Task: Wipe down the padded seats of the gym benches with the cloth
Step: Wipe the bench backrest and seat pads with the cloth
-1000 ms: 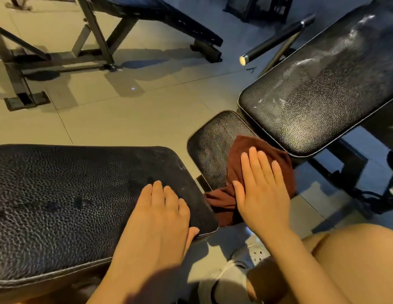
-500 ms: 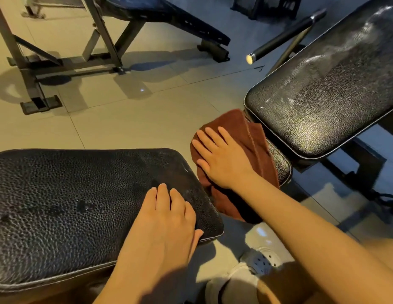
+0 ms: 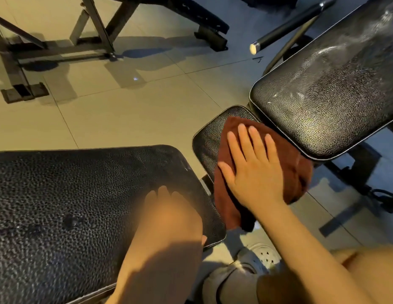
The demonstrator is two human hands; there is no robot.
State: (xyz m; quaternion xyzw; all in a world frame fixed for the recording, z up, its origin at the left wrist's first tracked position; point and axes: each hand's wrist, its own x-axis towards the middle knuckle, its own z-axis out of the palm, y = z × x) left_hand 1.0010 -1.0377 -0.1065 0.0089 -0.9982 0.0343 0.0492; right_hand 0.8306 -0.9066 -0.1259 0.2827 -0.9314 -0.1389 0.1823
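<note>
A brown cloth [image 3: 298, 178] lies spread over the small black padded seat [image 3: 207, 139] in the middle. My right hand [image 3: 255, 170] presses flat on the cloth, fingers straight and pointing away from me. One end of the cloth hangs off the seat's near edge. Behind the seat rises the long black backrest pad [image 3: 323, 102], streaked with pale smears. My left hand [image 3: 169, 211] rests flat on the near right corner of a second black bench pad [image 3: 70, 205] at lower left; it looks blurred.
A metal-framed bench [image 3: 99, 36] stands on the tiled floor at the back left. A black bar with a pale end cap [image 3: 285, 29] juts out beside the backrest. The bench's dark frame [image 3: 353, 178] runs under the backrest at right. My shoe [image 3: 259, 257] is below the seat.
My right hand has slid the cloth back to the right across the small seat, uncovering its left part. The left hand stays on the near bench pad.
</note>
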